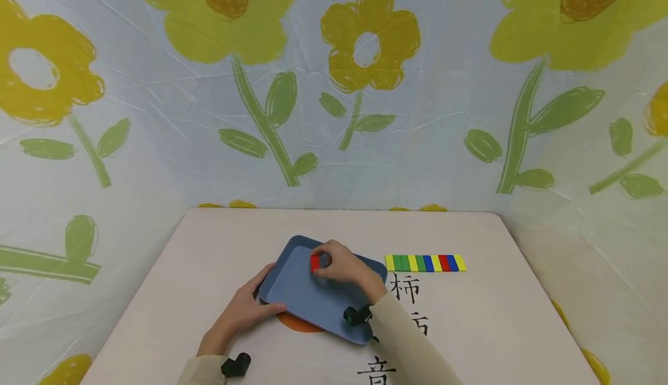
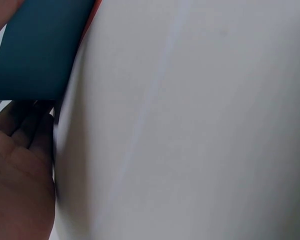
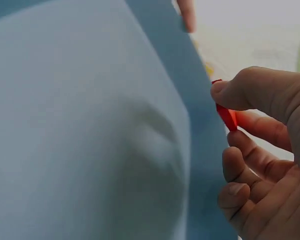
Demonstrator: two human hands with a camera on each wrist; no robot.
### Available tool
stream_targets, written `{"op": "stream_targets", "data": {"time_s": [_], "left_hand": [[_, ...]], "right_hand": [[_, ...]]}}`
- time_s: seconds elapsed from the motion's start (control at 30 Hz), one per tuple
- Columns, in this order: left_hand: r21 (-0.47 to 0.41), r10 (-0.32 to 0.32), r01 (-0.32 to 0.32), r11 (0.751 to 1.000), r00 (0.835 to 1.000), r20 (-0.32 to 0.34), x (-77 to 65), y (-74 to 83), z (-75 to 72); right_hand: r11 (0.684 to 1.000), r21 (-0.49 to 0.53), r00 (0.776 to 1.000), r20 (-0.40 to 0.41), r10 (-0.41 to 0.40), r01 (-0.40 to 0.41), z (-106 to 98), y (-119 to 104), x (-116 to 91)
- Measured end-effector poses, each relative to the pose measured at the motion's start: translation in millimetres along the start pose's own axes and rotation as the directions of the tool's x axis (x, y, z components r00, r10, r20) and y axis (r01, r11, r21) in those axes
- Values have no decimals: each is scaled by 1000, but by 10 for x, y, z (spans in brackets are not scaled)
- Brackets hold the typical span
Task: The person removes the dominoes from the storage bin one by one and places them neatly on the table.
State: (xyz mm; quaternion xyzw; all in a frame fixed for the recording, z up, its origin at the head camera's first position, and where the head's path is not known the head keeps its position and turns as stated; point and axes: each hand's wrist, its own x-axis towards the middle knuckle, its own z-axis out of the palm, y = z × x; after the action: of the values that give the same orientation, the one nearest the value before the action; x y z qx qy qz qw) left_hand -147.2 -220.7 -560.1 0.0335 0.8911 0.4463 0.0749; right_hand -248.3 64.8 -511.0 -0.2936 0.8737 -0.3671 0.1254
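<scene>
A blue rectangular tray (image 1: 339, 307) sits askew over the table, its left end held by my left hand (image 1: 244, 311). The thumb lies at the near rim, while the fingers reach round the left side; in the left wrist view those fingers (image 2: 25, 127) are partly hidden beneath the tray (image 2: 37, 55). Above the tray, my right hand (image 1: 341, 264) pinches a small red block (image 1: 315, 262) between thumb and fingers. The right wrist view shows the red block (image 3: 227, 117) at the fingertips, with the tray (image 3: 105, 120) filling the left.
A row of yellow, green, blue and red blocks (image 1: 425, 263) lies right of the tray. Black printed characters (image 1: 406, 288) run down the pale table (image 1: 496, 315), and an orange shape (image 1: 298, 323) peeks out under the tray. Flower-patterned sheeting (image 1: 428, 159) surrounds the table.
</scene>
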Motion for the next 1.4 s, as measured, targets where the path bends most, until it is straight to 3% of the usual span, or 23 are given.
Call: {"op": "stream_targets", "data": {"time_s": [0.3, 0.53, 0.83, 1.07, 1.4], "left_hand": [[8, 9, -9, 1000, 1000, -5, 4, -10, 14], [12, 2, -2, 1000, 1000, -11, 2, -20, -7], [18, -10, 10, 1000, 1000, -1, 3, -7, 5], [21, -1, 1, 1000, 1000, 0, 14, 0, -13], [20, -14, 14, 1000, 1000, 6, -16, -4, 9]], "right_hand": [[996, 86, 994, -100, 38, -30, -266, 35, -312], [995, 90, 979, -197, 59, -42, -445, 142, -594], [969, 203, 949, -252, 192, -142, -646, 318, -960], [967, 178, 935, -272, 226, -182, -807, 580, -1232], [970, 39, 922, -303, 239, -239, -1071, 860, -1553]]}}
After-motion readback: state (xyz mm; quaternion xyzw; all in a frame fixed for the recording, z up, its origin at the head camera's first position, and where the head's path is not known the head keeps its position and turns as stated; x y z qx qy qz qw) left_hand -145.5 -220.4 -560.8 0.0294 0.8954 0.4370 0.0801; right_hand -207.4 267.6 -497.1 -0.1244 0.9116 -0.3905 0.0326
